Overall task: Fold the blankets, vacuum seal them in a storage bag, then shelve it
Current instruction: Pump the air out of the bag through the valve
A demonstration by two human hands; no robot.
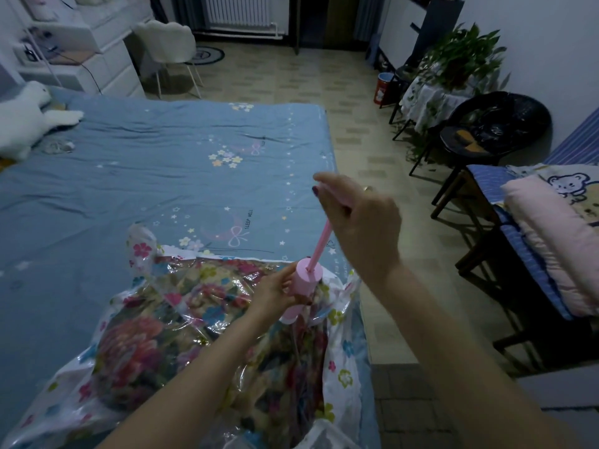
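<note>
My left hand (275, 291) clasps the pump barrel (303, 288) on the storage bag (162, 345) lying on the bed (146, 176); my right hand (359, 218) grips the raised plunger (321, 244). A crooked downstroke could tip the barrel, breaking the seal.

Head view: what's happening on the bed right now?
A person is pumping air out of a storage bag lying on the bed. The left hand holds the pink pump cylinder upright on the bag, over the floral blanket sealed inside. The right hand grips the pump handle, with the rod drawn up out of the cylinder. The bag looks puffy and wrinkled, so it does not appear fully flattened yet.
</note>
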